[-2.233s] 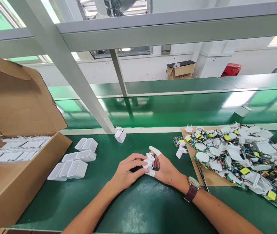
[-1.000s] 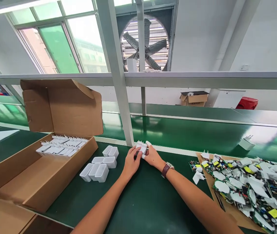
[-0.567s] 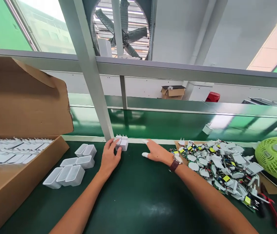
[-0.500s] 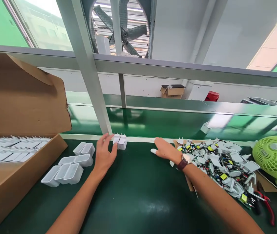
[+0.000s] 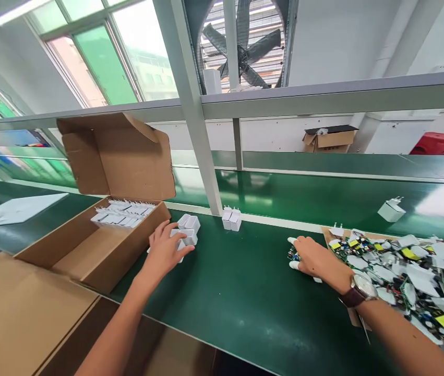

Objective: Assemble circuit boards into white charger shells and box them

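Observation:
My left hand (image 5: 165,251) lies over a cluster of empty white charger shells (image 5: 189,225) beside the open cardboard box (image 5: 100,256). Its fingers curl round one shell, with the thumb under it. My right hand (image 5: 315,259), with a wristwatch and white finger cots, rests at the left edge of a pile of circuit boards and white covers (image 5: 405,266). Its capped thumb and forefinger pinch a small green circuit board (image 5: 294,254). Two assembled white chargers (image 5: 231,219) stand together by the grey post, between my hands, untouched.
Rows of white chargers (image 5: 123,214) lie in the box under its raised flap. A grey post (image 5: 202,156) rises from the bench's far edge. One lone charger (image 5: 391,210) sits on the green conveyor belt behind. Flat cardboard (image 5: 22,313) lies at near left.
My left hand left the two standing chargers and went left onto the shells. My right hand went right to the pile of boards. The view swung left and up.

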The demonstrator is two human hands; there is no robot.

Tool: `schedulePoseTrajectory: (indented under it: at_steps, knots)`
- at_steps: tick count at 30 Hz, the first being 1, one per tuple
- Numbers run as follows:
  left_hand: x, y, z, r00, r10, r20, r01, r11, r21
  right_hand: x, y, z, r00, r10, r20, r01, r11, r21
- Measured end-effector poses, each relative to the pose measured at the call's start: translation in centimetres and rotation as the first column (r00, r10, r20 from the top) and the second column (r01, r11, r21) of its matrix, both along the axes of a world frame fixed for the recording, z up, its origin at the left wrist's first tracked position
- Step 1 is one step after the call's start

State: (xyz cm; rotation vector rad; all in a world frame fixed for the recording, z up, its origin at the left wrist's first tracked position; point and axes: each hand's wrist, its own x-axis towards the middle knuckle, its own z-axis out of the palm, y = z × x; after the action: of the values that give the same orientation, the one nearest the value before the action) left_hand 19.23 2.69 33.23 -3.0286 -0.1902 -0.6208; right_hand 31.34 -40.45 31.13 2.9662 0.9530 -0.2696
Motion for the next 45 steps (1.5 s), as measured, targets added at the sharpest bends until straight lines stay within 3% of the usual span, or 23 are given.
schedulePoseTrajectory:
  at_steps: [3, 6, 9, 11, 14, 18, 20, 22, 26, 29, 31, 33, 37, 45]
  knots:
    - [0.4, -0.8, -0.6, 0.999, -0.032, 0.023, 0.032, 0.999, 0.007, -1.0, -0.2, -0.5, 0.999, -0.038, -0.002, 0.038, 0.999, 0.011]
    - [1.4, -3.7, -0.7, 0.97, -0.239, 0.042, 0.242, 0.967, -0.076, -1.6, -0.3, -1.0, 0.997, -0.071, 0.005, 0.071, 0.995, 0.065]
    - [2.6, -8.5, -0.8, 0.836, -0.546, -0.055, 0.513, 0.813, -0.274, -2.1, -0.1, -1.4, 0.999, -0.047, -0.006, 0.048, 0.987, 0.156]
    - [3.4, -11.6, -0.8, 0.718, -0.686, -0.119, 0.6, 0.697, -0.393, -2.3, -0.1, -1.7, 1.0, -0.021, -0.015, 0.024, 0.976, 0.216]
    - [5.0, -14.2, -0.3, 0.603, -0.784, -0.149, 0.616, 0.576, -0.537, -2.6, -0.5, -2.3, 0.999, -0.025, -0.029, 0.032, 0.957, 0.288]
    - [6.8, -14.5, 0.3, 0.637, -0.766, -0.083, 0.48, 0.479, -0.735, -2.6, -1.2, -3.4, 0.996, -0.065, -0.058, 0.083, 0.908, 0.411]
    - [7.0, -14.8, -0.1, 0.624, -0.776, -0.092, 0.442, 0.447, -0.778, -2.6, -1.3, -3.9, 0.994, -0.087, -0.065, 0.108, 0.848, 0.519]
    - [6.8, -15.5, -1.5, 0.611, -0.783, -0.116, 0.427, 0.45, -0.784, -2.7, -1.3, -4.1, 0.994, -0.097, -0.042, 0.102, 0.766, 0.635]
    - [6.4, -17.0, -4.9, 0.708, -0.703, -0.069, 0.362, 0.444, -0.82, -3.5, -1.1, -3.4, 0.998, -0.058, 0.002, 0.031, 0.566, 0.824]
    - [6.4, -17.3, -6.3, 0.735, -0.677, 0.032, 0.402, 0.398, -0.825, -4.4, -1.0, -2.3, 0.999, 0.031, 0.033, -0.043, 0.417, 0.908]
    - [6.4, -17.2, -6.5, 0.718, -0.691, 0.079, 0.467, 0.394, -0.792, -5.0, -0.7, -1.8, 0.992, 0.069, 0.102, -0.121, 0.374, 0.919]
    - [6.4, -17.2, -6.4, 0.702, -0.705, 0.102, 0.518, 0.407, -0.752, -5.5, -0.3, -1.6, 0.976, 0.054, 0.21, -0.213, 0.409, 0.887]
    - [6.2, -17.5, -6.1, 0.678, -0.728, 0.102, 0.568, 0.431, -0.701, -6.1, 0.5, -1.9, 0.938, 0.034, 0.346, -0.309, 0.534, 0.787]
    - [6.1, -17.5, -6.2, 0.635, -0.768, 0.082, 0.583, 0.407, -0.703, -6.4, 1.1, -2.3, 0.94, 0.012, 0.341, -0.29, 0.56, 0.777]
